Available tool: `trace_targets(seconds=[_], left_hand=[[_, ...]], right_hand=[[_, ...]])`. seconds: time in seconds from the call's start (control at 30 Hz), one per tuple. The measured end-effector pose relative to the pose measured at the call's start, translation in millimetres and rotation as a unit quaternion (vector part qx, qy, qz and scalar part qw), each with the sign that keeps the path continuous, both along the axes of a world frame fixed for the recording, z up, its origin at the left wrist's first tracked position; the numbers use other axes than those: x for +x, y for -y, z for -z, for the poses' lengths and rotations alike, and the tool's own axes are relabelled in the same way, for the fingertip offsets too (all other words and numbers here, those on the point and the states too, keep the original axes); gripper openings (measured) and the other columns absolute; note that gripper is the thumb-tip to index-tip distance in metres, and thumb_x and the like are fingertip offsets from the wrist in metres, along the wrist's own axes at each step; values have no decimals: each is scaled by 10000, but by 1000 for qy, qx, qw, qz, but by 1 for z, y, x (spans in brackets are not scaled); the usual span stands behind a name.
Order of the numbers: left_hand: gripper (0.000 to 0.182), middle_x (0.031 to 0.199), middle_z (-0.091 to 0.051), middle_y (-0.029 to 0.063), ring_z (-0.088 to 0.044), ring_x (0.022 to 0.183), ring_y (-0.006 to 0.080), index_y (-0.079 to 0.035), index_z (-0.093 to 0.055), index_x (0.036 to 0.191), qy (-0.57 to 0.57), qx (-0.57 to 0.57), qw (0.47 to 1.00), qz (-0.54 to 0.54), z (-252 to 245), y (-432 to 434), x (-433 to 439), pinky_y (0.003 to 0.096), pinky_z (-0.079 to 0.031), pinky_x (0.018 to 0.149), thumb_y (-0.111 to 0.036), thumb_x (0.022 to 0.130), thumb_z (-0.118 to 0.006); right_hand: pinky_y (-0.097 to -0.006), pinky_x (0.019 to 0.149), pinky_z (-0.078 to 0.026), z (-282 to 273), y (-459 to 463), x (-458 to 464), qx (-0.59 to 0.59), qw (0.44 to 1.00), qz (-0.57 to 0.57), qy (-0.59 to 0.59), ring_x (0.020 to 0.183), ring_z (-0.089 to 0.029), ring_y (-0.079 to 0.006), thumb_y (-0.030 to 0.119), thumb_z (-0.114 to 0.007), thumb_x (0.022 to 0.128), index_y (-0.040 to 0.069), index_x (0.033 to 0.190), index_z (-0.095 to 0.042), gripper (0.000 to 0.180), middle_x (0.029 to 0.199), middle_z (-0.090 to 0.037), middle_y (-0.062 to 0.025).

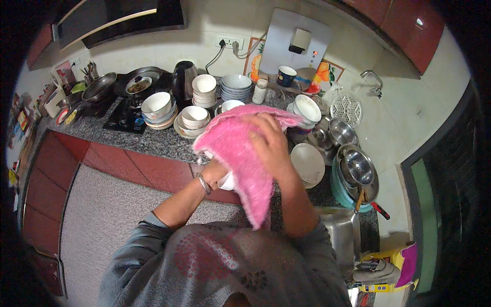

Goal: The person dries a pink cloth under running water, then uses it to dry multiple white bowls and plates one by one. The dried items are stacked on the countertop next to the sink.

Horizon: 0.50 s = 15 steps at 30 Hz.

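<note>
A fluffy pink cloth (234,142) is draped over a white bowl (227,182), and only part of the bowl shows below the cloth's edge. My left hand (215,172), with a silver bracelet at the wrist, grips the bowl; its fingers are hidden under the cloth. From above, my right hand (271,144) holds the cloth with bent fingers, against the bowl. Just beyond the cloth, the rim of another white bowl (231,104) shows on the counter. Stacked white plates (307,163) lie right of my right hand.
Stacked bowls (156,105), (204,85), (236,86) line the granite counter (165,144). An electric kettle (184,78) and a wok (100,88) stand at the back left. Steel basins (358,167) sit in a teal tub (339,192) beside the sink (339,230).
</note>
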State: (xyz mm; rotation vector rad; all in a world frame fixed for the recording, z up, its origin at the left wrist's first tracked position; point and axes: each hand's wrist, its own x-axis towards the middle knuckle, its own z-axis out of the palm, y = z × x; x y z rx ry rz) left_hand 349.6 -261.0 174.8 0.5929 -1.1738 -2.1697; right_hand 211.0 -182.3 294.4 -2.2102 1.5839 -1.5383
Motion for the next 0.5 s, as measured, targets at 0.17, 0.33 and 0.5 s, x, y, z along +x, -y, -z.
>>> trace_targets(seconds=[0.17, 0.33, 0.5], left_hand=[[642, 1275, -505, 92, -525, 1128, 173, -82, -325, 1384, -17, -104, 993, 43, 8, 17, -3, 335, -442, 950, -19, 817, -620], [778, 1295, -492, 90, -505, 1143, 168, -60, -288, 1408, 42, -133, 989, 52, -9, 27, -3, 308, -412, 974, -82, 757, -712], [934, 1276, -505, 117, -519, 1120, 188, -29, -217, 1434, 84, -222, 971, -35, -6, 27, -6, 313, -436, 939, -124, 696, -782]], right_hand=[[-336, 1000, -365, 45, 40, -34, 75, 952, -194, 225, 1159, -491, -248, 183, -527, 872, 14, 1178, -549, 350, 1200, -546, -133], [-347, 999, -364, 89, 34, -18, 108, 864, -190, 453, 1157, -490, -258, 191, -531, 868, 15, 1174, -551, 354, 1198, -546, -137], [-358, 998, -363, 123, 17, 5, 98, 842, -160, 506, 1155, -488, -269, 199, -535, 863, 16, 1169, -552, 357, 1196, -545, -142]])
